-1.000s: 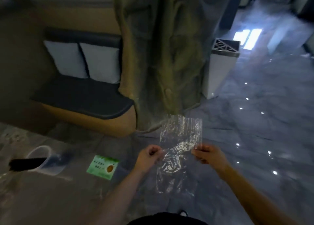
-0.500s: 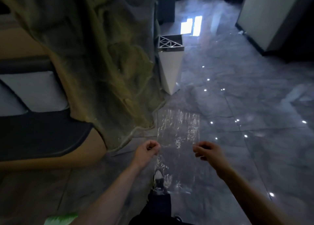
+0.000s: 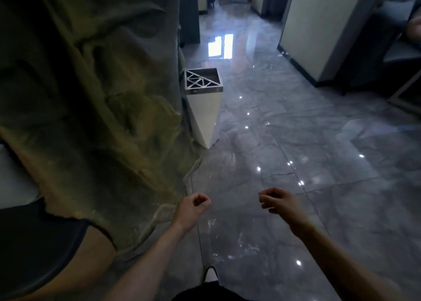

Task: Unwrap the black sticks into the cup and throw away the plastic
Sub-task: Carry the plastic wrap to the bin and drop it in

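Though smeared by motion, head view only, so one pass. Caught left hand (image 3: 193, 209) and right hand (image 3: 282, 204) raised out front at about the same height, apart from each other, each with fingers curled closed in a pinch. Made out faint streaky glints between and below hands, read as the clear plastic (image 3: 214, 223) stretched from one pinch to the other. Could not trace its edges through the blur, so judged rather than confirmed the grip on it. Found no cup and no black sticks anywhere in frame, so could not check sticks against cup. Judged unwrapping finished: saw nothing dark inside plastic. Spotted white tapered bin (image 3: 205, 109) with open lattice top ahead on glossy floor (image 3: 319, 187), just beside rough rock-like pillar (image 3: 91, 95), well apart from hands. Noted shoe (image 3: 210, 273) at bottom edge, toe toward bin. Left to do, by judgement: close gap to bin, drop plastic through the top, open both pinches.
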Action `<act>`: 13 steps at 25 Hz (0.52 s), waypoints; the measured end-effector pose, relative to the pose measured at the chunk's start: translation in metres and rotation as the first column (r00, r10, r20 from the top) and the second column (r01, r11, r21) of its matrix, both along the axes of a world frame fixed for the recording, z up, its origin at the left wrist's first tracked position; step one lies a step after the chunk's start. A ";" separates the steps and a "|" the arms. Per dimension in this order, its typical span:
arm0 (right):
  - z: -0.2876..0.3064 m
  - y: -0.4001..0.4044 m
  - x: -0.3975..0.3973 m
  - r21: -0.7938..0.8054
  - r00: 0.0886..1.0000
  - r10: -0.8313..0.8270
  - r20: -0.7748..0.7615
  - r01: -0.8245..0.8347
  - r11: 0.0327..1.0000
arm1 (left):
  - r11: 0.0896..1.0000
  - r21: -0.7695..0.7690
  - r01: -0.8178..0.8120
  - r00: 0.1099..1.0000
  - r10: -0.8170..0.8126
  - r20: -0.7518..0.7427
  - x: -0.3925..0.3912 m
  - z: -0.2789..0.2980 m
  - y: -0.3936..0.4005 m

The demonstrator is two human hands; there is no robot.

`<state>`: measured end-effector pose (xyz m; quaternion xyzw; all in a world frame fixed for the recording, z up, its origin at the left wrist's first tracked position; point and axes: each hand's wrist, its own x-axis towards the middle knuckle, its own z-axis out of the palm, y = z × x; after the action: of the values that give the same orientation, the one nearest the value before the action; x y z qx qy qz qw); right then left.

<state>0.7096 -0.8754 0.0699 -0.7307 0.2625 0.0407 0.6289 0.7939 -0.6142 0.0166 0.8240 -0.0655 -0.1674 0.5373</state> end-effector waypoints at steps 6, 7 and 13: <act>0.006 -0.017 0.084 -0.019 0.998 -0.059 0.026 0.059 0.998 | 0.998 -0.029 0.057 0.998 -0.057 -0.007 0.100 0.013 -0.021; 0.005 -0.023 0.096 -0.024 0.997 -0.069 0.027 0.070 0.997 | 0.998 -0.032 0.054 0.999 -0.054 0.001 0.114 0.015 -0.026; -0.003 -0.072 0.160 0.011 0.995 -0.095 0.037 0.094 0.995 | 0.996 -0.054 0.077 0.997 -0.076 0.014 0.191 0.023 -0.077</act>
<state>0.8696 -0.9475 0.0669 -0.7152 0.2848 -0.0017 0.6382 0.9844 -0.6914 0.0397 0.8068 -0.1045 -0.1812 0.5525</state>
